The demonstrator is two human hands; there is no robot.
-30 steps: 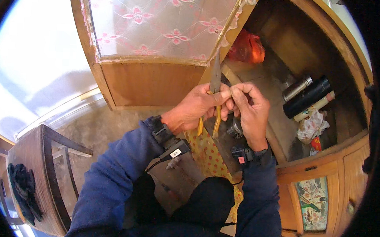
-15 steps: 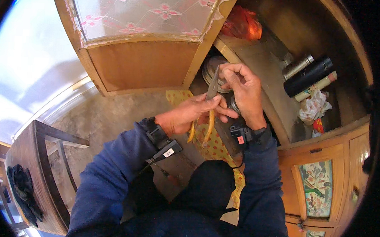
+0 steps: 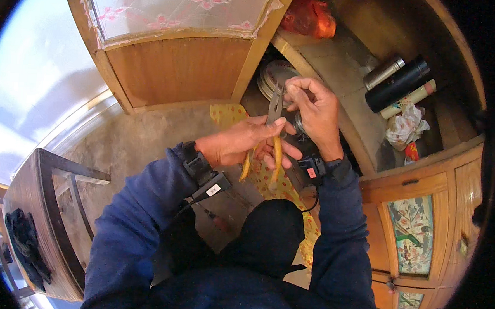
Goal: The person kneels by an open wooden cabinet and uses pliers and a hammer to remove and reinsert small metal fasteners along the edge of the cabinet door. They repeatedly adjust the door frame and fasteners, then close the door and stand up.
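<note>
Long-nosed pliers (image 3: 275, 107) with yellow handles are gripped in my left hand (image 3: 243, 138), its thumb at the pivot and several fingers spread about the handles. The jaws point away from me and stand slightly apart. Close beside the jaw tips, my right hand (image 3: 316, 110) is closed in a pinch of thumb and forefinger. Whatever lies in that pinch is too small or hidden to make out. Behind the hands, partly covered by them, round metal lids or plates (image 3: 274, 72) are stacked in the low part of the cabinet.
An opened cabinet door (image 3: 176, 75) with patterned glass stands ahead on the left. On the cabinet shelf lie a black flask (image 3: 398, 84), a crumpled plastic bag (image 3: 405, 127) and a red bag (image 3: 308, 18). A wooden stool (image 3: 45, 216) bearing dark cloth is at left.
The plier jaws have parted a little and the handles have spread. My right hand remains pinched beside the tips. The whole view has shifted slightly.
</note>
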